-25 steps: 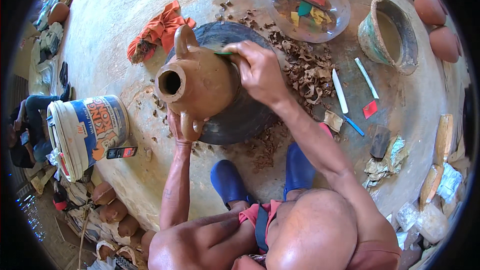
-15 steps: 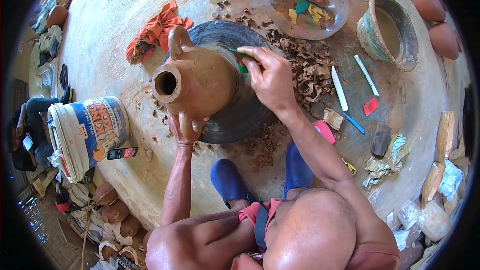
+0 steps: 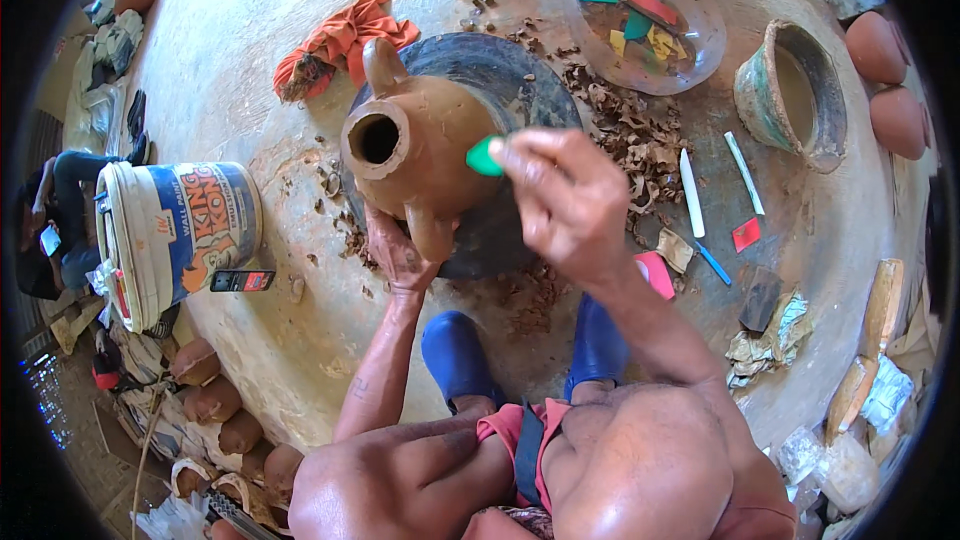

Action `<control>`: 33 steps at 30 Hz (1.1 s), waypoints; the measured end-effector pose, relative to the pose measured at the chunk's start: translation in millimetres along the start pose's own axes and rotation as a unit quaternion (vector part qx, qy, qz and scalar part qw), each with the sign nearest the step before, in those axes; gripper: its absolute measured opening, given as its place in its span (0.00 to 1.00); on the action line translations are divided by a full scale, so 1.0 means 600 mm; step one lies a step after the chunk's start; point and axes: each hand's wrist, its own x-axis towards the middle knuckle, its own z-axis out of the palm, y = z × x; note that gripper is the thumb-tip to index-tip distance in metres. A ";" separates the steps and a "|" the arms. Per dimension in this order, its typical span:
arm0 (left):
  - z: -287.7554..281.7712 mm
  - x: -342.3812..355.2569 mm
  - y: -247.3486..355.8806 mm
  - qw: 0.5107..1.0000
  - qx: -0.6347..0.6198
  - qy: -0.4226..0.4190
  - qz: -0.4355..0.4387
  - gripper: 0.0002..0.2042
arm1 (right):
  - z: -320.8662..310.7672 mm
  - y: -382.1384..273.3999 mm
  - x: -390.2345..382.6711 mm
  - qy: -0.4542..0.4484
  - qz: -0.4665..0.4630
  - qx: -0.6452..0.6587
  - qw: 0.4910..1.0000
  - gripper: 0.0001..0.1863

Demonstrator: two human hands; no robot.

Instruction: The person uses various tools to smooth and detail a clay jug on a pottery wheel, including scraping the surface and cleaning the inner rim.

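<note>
A brown two-handled clay vase (image 3: 440,120), its round mouth tilted toward me, sits on a dark round wheel (image 3: 535,85). My left hand (image 3: 398,255) cups the vase by its lower handle, with some fingers hidden beneath the clay. Between the thumb and fingers of my right hand (image 3: 575,200) is a small green plastic scraper (image 3: 484,157). It appears in front of the vase's right side; whether it touches the clay I cannot tell.
Clay shavings (image 3: 640,145) litter the floor right of the wheel. Beyond are a clear basin (image 3: 705,5) of scraps and a water pot (image 3: 758,85). An orange cloth (image 3: 350,35) lies far left; a paint bucket (image 3: 190,240) stands left, near a seated person (image 3: 75,210).
My right hand has drawn back from the vase's far right side toward me, turning the green scraper flat to view. In the picture, the vase and my left hand have shifted right.
</note>
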 end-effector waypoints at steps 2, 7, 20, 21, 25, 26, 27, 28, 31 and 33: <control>0.000 -0.007 -0.009 1.000 0.029 0.000 0.004 0.36 | 0.016 0.020 0.044 0.003 -0.028 -0.009 1.000 0.23; 0.020 -0.008 -0.016 0.999 0.005 -0.012 -0.040 0.57 | 0.055 0.058 0.068 -0.042 -0.053 0.076 0.995 0.24; 0.019 -0.024 0.014 0.996 -0.055 0.013 -0.062 0.62 | 0.001 0.046 -0.017 -0.022 -0.143 -0.035 0.989 0.25; 0.021 -0.025 0.015 0.996 -0.059 0.017 -0.060 0.62 | 0.008 0.040 0.005 0.003 -0.165 -0.038 0.986 0.24; 0.029 -0.028 0.025 0.993 -0.108 0.024 -0.053 0.62 | 0.036 0.053 0.015 -0.030 -0.219 -0.025 0.975 0.24; 0.021 -0.027 0.022 0.993 -0.101 0.025 -0.052 0.62 | 0.036 0.051 0.005 -0.030 -0.210 -0.015 0.977 0.24; 0.025 -0.028 0.023 0.994 -0.092 0.022 -0.051 0.62 | 0.031 0.056 -0.015 -0.031 -0.208 -0.015 0.977 0.24; 0.029 -0.029 0.025 0.995 -0.084 0.018 -0.051 0.61 | 0.027 0.061 -0.041 -0.039 -0.189 -0.028 0.981 0.23; 0.027 -0.034 0.020 0.997 -0.073 0.020 -0.031 0.63 | 0.025 0.070 -0.102 -0.069 -0.128 -0.026 0.989 0.21; 0.030 -0.035 0.020 0.994 -0.097 0.024 -0.037 0.63 | 0.024 0.088 -0.124 -0.131 -0.116 -0.059 0.983 0.21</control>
